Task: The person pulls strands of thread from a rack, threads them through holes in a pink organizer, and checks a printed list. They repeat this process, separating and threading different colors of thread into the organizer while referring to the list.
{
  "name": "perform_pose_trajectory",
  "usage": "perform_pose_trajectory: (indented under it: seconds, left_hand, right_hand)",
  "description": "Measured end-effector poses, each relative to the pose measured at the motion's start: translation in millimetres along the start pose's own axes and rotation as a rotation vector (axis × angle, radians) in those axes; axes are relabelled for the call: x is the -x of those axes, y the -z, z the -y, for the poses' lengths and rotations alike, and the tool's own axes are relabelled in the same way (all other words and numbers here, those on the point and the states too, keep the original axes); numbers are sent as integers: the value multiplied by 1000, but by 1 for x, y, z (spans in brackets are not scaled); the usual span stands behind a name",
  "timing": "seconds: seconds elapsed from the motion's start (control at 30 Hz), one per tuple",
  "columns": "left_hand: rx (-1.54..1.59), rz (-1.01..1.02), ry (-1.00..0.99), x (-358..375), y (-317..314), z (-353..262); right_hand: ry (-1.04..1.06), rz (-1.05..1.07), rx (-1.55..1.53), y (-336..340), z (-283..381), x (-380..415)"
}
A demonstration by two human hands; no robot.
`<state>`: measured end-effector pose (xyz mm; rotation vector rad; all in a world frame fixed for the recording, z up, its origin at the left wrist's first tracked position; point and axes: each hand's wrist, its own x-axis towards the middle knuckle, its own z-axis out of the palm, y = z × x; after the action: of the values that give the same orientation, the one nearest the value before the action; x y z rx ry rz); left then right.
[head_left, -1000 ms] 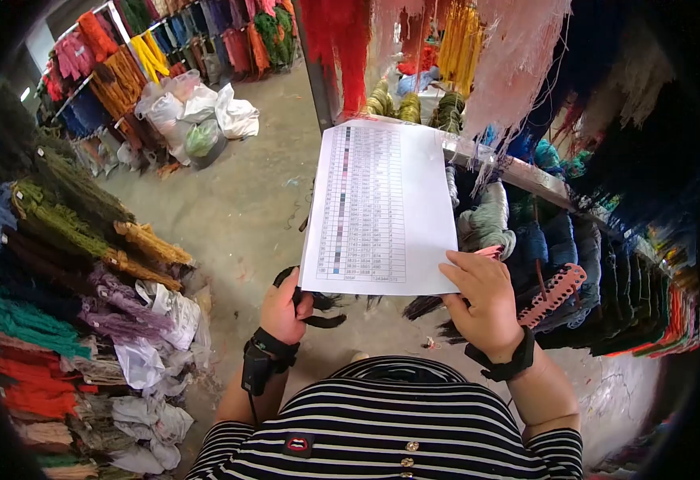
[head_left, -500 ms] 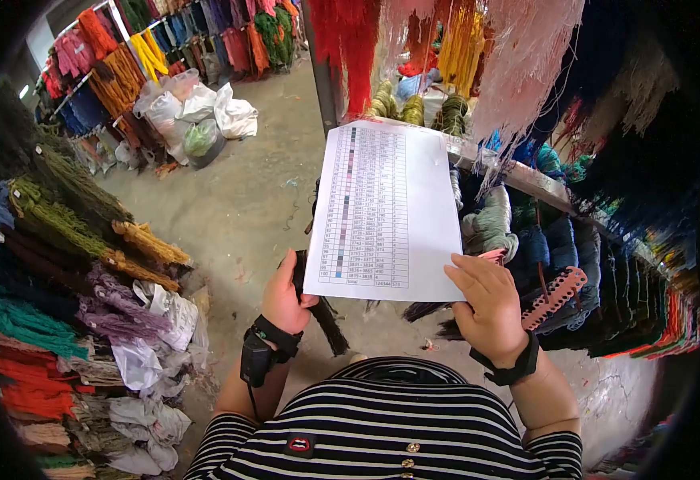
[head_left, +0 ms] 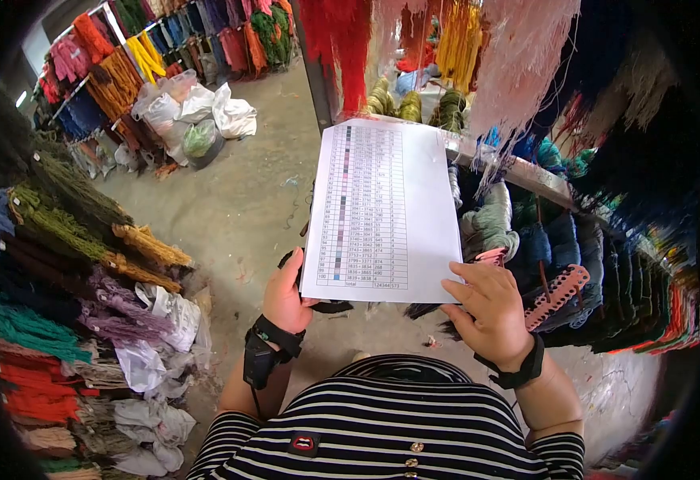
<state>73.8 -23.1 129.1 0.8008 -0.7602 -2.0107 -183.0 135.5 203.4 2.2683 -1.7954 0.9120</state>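
Observation:
A printed paper sheet [head_left: 426, 208], with a table of numbers and small colour swatches, is tilted up in front of me. My left hand [head_left: 287, 298] is closed on its lower left corner, thumb along the edge, other fingers mostly hidden behind. Something dark, perhaps a hank of thread [head_left: 334, 306], shows just under the sheet beside that hand. My right hand [head_left: 494, 308] is at the lower right corner, fingers stretched out and resting near the edge, thumb apart below it. A pink strip with holes [head_left: 558, 296] hangs to the right of this hand.
Hanks of coloured yarn [head_left: 38, 320] hang at the left. Red hanks [head_left: 342, 48] and pale pink hanks [head_left: 518, 72] hang ahead above a metal rail [head_left: 538, 182]. Blue and dark hanks [head_left: 566, 240] fill the right. White sacks [head_left: 234, 116] stand on the concrete floor [head_left: 274, 152].
My right hand has slid slightly down, its fingers now more spread at the paper's corner. The dark strands under the sheet hang less far down than before. The sheet has shifted slightly left.

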Motion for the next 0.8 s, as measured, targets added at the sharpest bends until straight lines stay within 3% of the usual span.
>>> perform_pose_trajectory:
  seconds: [0.8]
  left_hand:
    - [51,15,-30,-5,-8,2]
  right_hand:
    - [6,-63,-9,-7,-5,1]
